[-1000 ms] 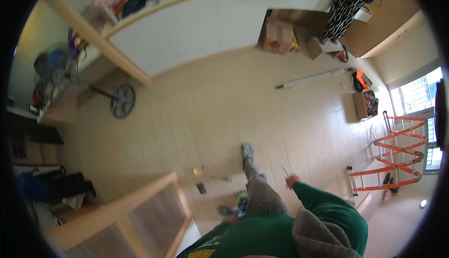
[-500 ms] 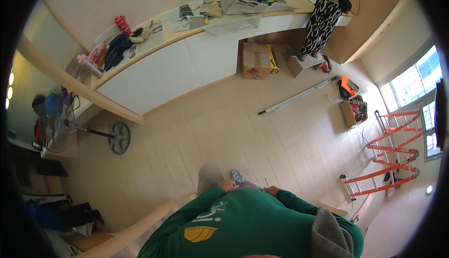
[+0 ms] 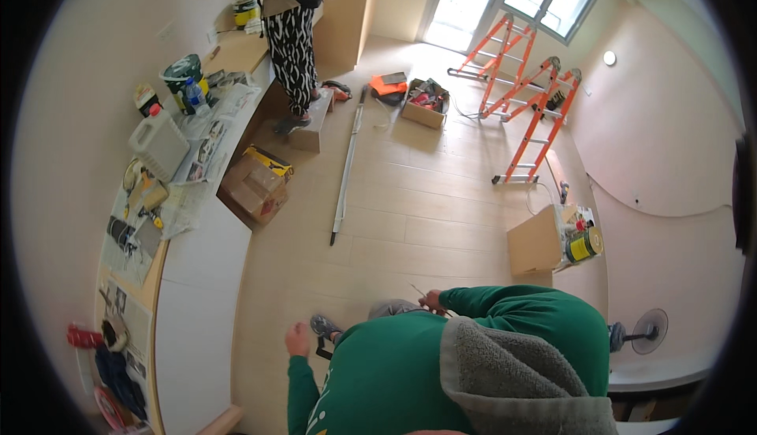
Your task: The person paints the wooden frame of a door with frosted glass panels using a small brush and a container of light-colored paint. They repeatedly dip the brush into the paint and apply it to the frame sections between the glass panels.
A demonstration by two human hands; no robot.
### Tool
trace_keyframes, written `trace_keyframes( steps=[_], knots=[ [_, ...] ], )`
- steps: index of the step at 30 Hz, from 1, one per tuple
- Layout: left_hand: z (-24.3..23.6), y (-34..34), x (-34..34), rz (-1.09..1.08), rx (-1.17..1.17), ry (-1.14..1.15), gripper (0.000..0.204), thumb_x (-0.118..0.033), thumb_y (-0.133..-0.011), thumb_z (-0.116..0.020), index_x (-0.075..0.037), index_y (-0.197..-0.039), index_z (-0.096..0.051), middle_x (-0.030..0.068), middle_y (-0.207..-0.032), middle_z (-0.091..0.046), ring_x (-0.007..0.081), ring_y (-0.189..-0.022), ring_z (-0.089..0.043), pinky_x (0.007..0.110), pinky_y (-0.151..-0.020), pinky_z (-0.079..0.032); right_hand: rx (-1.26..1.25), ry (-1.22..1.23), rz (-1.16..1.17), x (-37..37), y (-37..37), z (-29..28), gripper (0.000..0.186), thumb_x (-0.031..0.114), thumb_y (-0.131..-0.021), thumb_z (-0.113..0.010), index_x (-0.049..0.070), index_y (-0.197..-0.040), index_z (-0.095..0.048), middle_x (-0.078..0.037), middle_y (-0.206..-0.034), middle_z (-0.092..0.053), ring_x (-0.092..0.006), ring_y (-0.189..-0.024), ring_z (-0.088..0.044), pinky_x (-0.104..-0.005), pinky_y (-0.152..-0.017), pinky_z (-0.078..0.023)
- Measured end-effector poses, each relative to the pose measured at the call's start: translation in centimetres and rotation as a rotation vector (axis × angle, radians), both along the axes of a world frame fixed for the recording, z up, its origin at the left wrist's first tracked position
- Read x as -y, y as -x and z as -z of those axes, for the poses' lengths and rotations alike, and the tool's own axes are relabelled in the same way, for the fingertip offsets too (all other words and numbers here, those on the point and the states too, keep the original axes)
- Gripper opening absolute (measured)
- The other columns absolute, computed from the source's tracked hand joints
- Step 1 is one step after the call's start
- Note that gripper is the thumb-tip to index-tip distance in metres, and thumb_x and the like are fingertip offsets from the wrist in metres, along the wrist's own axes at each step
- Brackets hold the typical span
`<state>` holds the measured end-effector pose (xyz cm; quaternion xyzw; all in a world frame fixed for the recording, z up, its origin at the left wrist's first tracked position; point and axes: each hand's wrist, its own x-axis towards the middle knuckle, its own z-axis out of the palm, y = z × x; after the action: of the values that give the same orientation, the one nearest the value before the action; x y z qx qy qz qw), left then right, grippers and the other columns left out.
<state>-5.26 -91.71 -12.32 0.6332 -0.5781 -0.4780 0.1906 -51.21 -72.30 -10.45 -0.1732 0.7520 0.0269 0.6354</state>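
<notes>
My right hand, in front of my waist, is closed around a thin, pale, pointed tool whose tip juts out to the left; its exact kind is too small to make out. Out to the left, my left hand hangs with its fingers curled in, and nothing shows in it. Just right of that hand, a small black angular item shows beside my body. My grey shoe is on the tiled floor, and a grey towel hangs over my shoulder.
Along the left runs a counter with a white jug and buckets. A person stands on a low step. A long pole lies on the floor. Ahead stand a toolbox carton, an orange ladder and a wooden box.
My view has swung to the right, bringing the ladder and wooden box nearer the middle. My left hand has moved out from my waist; my right still holds the thin tool.
</notes>
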Motion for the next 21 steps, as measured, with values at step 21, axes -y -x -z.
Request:
trace_keyframes(
  steps=[21],
  knots=[
    [-16.6,-13.0,59.5,-0.265,0.731,0.571,0.083,-0.061,-0.093,-0.061,0.004,-0.144,-0.054,0.0303,-0.14,-0.059,0.0417,-0.132,-0.056,0.048,-0.11,-0.045,-0.019,0.3,0.52,11.7,4.0,4.0,0.053,0.045,-0.104,-0.041,0.008,-0.142,-0.044,-0.029,-0.119,-0.068,-0.0446,-0.079,-0.073,-0.0519,-0.054,-0.058]
  ],
)
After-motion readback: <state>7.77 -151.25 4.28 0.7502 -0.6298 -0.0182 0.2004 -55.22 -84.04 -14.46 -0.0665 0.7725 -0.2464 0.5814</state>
